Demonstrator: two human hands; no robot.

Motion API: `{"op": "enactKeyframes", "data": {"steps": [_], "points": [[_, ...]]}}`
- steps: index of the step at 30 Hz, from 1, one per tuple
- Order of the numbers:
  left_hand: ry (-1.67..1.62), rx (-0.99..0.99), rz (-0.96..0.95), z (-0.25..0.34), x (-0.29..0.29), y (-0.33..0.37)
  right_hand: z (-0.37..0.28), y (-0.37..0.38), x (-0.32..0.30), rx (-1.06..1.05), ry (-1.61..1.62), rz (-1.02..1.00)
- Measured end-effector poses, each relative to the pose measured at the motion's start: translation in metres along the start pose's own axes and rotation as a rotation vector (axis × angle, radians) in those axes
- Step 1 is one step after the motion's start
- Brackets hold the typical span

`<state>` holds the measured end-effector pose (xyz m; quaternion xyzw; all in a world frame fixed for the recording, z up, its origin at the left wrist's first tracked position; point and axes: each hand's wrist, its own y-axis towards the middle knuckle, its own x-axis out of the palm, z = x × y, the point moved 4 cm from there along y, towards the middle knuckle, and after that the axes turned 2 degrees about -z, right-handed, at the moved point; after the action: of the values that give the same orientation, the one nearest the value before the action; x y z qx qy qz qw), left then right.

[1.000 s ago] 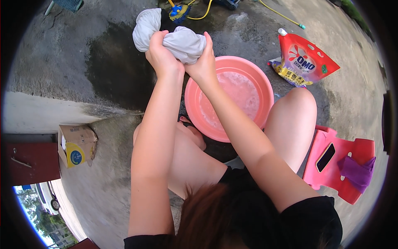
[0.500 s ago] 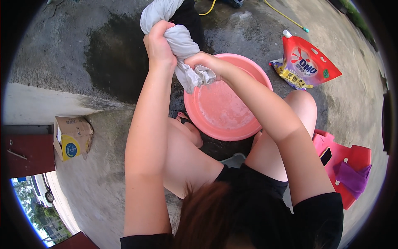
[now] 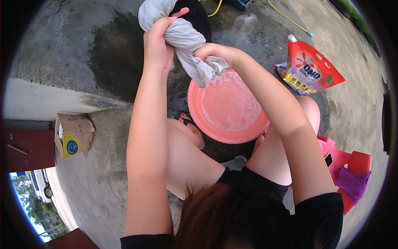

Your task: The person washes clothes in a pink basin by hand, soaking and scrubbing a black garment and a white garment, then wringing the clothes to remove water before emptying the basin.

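Observation:
A twisted length of light grey cloth (image 3: 186, 35) runs between my two hands, above the far side of a pink basin (image 3: 197, 118). My left hand (image 3: 159, 43) is wrapped round its middle, with one finger sticking out past the cloth. Closer to the loose crumpled end, my right hand (image 3: 217, 54) grips the fabric. The basin holds sudsy water (image 3: 230, 101) and stands on the ground between my feet. Black fabric (image 3: 192, 23) shows behind the cloth; what it rests on is hidden.
Right of the basin stands a red detergent pouch (image 3: 311, 68) with a white cap. A red plastic stool (image 3: 358, 159) bears a phone (image 3: 328, 159) and a purple cloth (image 3: 352, 181). An open cardboard box (image 3: 76, 135) sits by the left wall. A yellow hose (image 3: 290, 19) lies beyond.
My right hand has moved a little right, drawing the grey cloth out longer between my hands. A finger of my left hand now extends from its grip.

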<state>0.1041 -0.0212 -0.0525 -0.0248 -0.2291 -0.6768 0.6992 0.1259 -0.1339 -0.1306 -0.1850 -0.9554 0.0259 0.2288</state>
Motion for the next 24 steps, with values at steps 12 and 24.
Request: {"op": "enactKeyframes", "data": {"steps": [12,24], "points": [[0.081,-0.099,-0.044,0.000,-0.012,-0.002,0.017,0.005,0.019,-0.007,0.123,0.056],[-0.101,-0.340,0.039,-0.020,0.002,-0.011,0.028,0.001,0.020,0.102,0.334,-0.318]]}}
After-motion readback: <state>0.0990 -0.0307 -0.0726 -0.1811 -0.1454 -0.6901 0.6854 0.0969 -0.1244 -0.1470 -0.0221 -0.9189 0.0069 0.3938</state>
